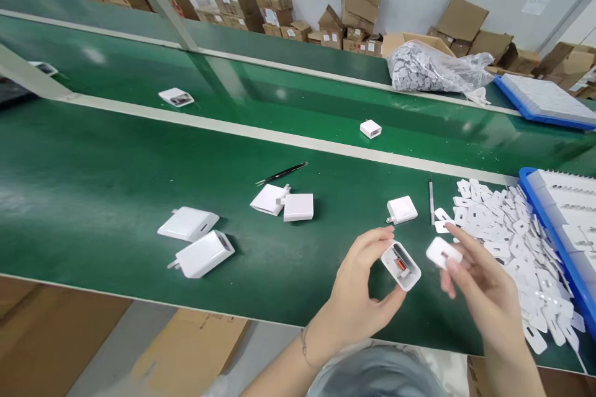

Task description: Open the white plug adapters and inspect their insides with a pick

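Observation:
Between the thumb and fingers of my left hand (361,288) is a white charger housing (401,265), its open end facing up and showing an orange-red USB port inside. My right hand (484,285) pinches a small white cover plate (443,252) with a slot in it, a short gap to the right of the housing. Just beyond my hands lies another white charger (402,209) with its prongs out. To the right of it is a thin pen-like tool (431,201). A large heap of loose white cover plates (503,229) spreads beside my right hand.
Several white chargers (205,254) lie to the left, near black tweezers (282,173). A blue tray (526,180) with white inserts borders the heap. Beyond a pale rail runs a green conveyor belt (279,118) carrying chargers. A clear bag of parts (433,68) and cardboard boxes (239,6) stand behind.

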The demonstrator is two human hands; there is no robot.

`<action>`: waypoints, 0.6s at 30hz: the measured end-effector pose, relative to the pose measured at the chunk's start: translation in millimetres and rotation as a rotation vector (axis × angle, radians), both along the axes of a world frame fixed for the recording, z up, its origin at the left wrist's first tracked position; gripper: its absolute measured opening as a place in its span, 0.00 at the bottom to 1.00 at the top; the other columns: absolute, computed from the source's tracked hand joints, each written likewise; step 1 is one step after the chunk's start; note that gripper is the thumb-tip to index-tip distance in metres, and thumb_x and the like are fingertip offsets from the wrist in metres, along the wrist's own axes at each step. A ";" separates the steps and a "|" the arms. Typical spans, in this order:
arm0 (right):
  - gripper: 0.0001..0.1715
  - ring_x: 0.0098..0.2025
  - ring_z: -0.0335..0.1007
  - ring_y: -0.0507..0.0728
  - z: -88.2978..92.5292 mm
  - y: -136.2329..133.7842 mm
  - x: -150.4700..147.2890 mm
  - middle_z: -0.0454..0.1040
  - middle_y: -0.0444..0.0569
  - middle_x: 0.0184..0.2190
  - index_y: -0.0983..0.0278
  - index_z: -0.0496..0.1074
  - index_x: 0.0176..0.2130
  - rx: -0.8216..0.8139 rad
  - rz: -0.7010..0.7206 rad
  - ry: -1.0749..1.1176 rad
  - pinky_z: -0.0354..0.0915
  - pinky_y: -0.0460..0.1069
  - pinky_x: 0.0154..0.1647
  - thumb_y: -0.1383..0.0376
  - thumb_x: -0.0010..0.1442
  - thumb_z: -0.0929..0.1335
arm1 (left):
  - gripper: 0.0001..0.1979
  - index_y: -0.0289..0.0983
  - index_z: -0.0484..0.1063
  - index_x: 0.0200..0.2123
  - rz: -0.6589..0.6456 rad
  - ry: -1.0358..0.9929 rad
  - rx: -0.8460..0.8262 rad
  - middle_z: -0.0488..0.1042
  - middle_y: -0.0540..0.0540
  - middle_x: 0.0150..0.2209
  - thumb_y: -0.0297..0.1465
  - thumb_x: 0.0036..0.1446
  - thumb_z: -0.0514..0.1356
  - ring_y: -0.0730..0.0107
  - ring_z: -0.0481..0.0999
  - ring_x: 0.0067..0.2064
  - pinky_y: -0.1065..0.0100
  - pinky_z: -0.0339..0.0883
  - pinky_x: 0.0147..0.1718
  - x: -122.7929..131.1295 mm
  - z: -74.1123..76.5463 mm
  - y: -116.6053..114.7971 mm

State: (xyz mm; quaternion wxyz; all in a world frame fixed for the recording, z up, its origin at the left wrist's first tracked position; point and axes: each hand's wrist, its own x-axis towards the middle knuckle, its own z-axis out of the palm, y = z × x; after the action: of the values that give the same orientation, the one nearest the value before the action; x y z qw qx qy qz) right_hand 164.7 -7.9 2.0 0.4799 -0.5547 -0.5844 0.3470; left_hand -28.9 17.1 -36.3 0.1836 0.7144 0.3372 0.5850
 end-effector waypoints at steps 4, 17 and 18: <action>0.18 0.26 0.69 0.49 -0.9 -23.1 -25.8 0.74 0.45 0.37 0.46 0.77 0.54 0.060 -0.037 0.112 0.70 0.45 0.22 0.65 0.69 0.68 | 0.32 0.38 0.62 0.62 0.100 0.079 0.152 0.78 0.35 0.49 0.21 0.56 0.66 0.53 0.81 0.54 0.51 0.79 0.53 13.4 -3.0 4.0; 0.38 0.39 0.70 0.53 -13.8 -12.4 -11.2 0.66 0.51 0.44 0.51 0.55 0.73 0.418 0.077 -0.513 0.72 0.44 0.35 0.72 0.70 0.65 | 0.28 0.32 0.63 0.61 0.188 0.234 0.274 0.82 0.33 0.46 0.26 0.60 0.65 0.56 0.83 0.52 0.58 0.81 0.48 18.2 -2.4 9.0; 0.39 0.38 0.69 0.53 -12.9 -10.9 -12.1 0.66 0.50 0.43 0.52 0.55 0.73 0.436 0.077 -0.526 0.72 0.44 0.35 0.73 0.69 0.65 | 0.26 0.32 0.63 0.61 0.193 0.255 0.274 0.83 0.34 0.46 0.27 0.61 0.64 0.56 0.83 0.53 0.59 0.82 0.48 17.5 -2.2 8.8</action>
State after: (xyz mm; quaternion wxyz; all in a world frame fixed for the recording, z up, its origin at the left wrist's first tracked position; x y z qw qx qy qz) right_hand 152.6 -18.8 -10.9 0.4068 -0.4872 -0.7689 0.0769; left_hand -11.3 25.9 -38.5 -0.0166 0.7654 0.3419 0.5450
